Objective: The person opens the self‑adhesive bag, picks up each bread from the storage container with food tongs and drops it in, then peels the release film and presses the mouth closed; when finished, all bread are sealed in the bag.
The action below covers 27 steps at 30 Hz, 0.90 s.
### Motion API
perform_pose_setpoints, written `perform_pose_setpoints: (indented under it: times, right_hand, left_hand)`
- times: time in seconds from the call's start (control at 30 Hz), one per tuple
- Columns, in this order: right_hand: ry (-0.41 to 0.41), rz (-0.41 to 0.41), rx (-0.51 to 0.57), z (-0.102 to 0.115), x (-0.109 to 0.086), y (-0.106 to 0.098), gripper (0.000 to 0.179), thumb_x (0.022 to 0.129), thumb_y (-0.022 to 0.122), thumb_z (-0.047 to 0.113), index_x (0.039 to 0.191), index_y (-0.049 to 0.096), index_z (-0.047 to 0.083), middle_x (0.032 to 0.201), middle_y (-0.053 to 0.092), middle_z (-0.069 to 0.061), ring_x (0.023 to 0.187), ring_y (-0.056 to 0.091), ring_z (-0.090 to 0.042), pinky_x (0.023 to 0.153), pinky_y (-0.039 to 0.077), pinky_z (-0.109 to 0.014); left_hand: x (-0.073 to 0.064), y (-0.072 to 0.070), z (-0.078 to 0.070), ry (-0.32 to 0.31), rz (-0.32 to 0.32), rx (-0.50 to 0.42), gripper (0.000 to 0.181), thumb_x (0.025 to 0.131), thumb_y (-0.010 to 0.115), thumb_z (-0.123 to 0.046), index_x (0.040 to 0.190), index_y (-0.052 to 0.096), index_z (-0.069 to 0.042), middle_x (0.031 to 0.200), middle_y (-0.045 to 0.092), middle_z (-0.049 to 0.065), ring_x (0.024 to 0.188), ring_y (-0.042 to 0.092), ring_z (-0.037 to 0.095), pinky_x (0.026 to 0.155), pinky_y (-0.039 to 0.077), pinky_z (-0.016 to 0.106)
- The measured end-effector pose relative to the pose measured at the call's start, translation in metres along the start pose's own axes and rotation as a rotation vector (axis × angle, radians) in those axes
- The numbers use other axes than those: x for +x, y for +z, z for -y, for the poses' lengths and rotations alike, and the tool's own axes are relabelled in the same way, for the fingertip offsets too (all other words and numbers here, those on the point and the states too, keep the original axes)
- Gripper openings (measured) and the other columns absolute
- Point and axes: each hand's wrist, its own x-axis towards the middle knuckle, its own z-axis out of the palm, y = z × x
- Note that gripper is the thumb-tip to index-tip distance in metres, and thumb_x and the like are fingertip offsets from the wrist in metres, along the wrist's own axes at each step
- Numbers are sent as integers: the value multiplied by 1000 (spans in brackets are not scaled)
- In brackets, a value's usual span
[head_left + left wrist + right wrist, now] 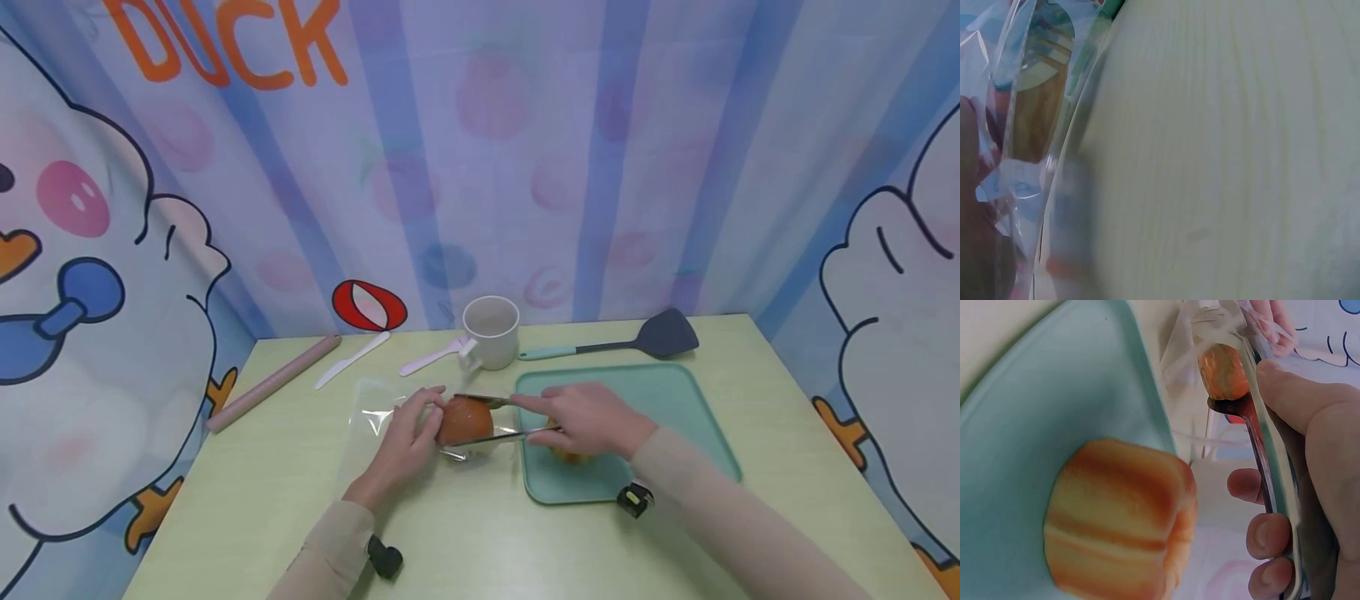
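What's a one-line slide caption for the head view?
Tongs in the right hand straddle a bun, the left hand close at its side, with a tray to the right.

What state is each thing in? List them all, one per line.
Left hand: holding the bag
Right hand: gripping the tongs
Tongs: spread, arms either side of the bun
Bun: between the tongs' arms
Bag: creased
Bread: resting on the tray
Tray: lying flat
Mug: upright
Spatula: lying down
Fork: lying down
Knife: lying down
Rolling pin: lying slantwise
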Motion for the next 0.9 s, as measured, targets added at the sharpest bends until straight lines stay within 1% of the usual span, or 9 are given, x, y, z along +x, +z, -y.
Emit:
perform_pose_setpoints:
  times: [0.13, 0.23, 0.33, 0.5, 0.63, 0.7, 0.77, 0.9]
  right_hand:
    - [0, 4, 1, 5, 5, 3, 63, 102, 61, 57, 157, 51, 29, 83, 58, 8, 65, 50, -6, 58, 47, -30]
    - [-7, 3, -8, 8, 9, 5, 62, 102, 60, 57, 157, 51, 29, 84, 59, 8, 64, 49, -6, 59, 47, -31]
    - [-17, -3, -20, 11, 12, 8, 63, 102, 61, 57, 157, 50, 28, 85, 61, 7, 65, 51, -6, 60, 49, -32]
    - [-18, -19, -31, 16, 17, 12, 64, 101, 63, 57, 156, 52, 26, 84, 62, 6, 66, 55, -8, 61, 52, -34]
    - [4, -19, -4, 19, 21, 16, 63, 101, 65, 56, 154, 54, 24, 86, 66, 6, 67, 59, -8, 61, 52, -34]
    - [23, -15, 21, 20, 23, 17, 62, 100, 65, 56, 152, 55, 23, 89, 69, 4, 69, 59, -8, 61, 52, -34]
    - [38, -17, 55, 21, 25, 18, 59, 100, 67, 55, 147, 57, 21, 93, 71, 3, 69, 58, -8, 60, 50, -33]
    - [48, -21, 97, 22, 28, 19, 51, 99, 69, 54, 136, 60, 20, 93, 69, 3, 67, 54, -10, 57, 45, -31]
  left_hand:
    - [0, 1, -1, 26, 1, 2, 10, 108, 55, -15, 115, 62, -15, 147, 62, 16, 144, 51, 39, 114, 18, 83]
    - [0, 2, -1, 52, -2, 5, 9, 108, 55, -15, 114, 61, -13, 145, 62, 20, 143, 51, 41, 116, 22, 79]
    - [0, 2, -2, 63, -17, 12, 10, 107, 55, -16, 114, 62, -13, 145, 62, 20, 143, 49, 46, 115, 19, 81]
    - [-1, 3, -1, 49, -30, 12, 9, 107, 57, -18, 113, 63, -17, 147, 62, 14, 145, 42, 54, 109, 7, 90]
    - [-1, 3, -1, 36, -12, -2, 10, 108, 56, -18, 115, 64, -17, 150, 60, 14, 146, 41, 54, 110, 7, 88]
    - [-2, 3, -2, 25, 1, -4, 11, 108, 56, -18, 116, 64, -16, 151, 59, 15, 147, 40, 53, 112, 9, 87]
    - [-1, 4, -3, 15, 14, -5, 12, 109, 55, -19, 116, 63, -16, 151, 58, 15, 148, 40, 52, 113, 11, 86]
    - [0, 4, -4, 20, 19, -4, 12, 108, 55, -18, 116, 63, -16, 151, 58, 15, 148, 40, 51, 114, 10, 85]
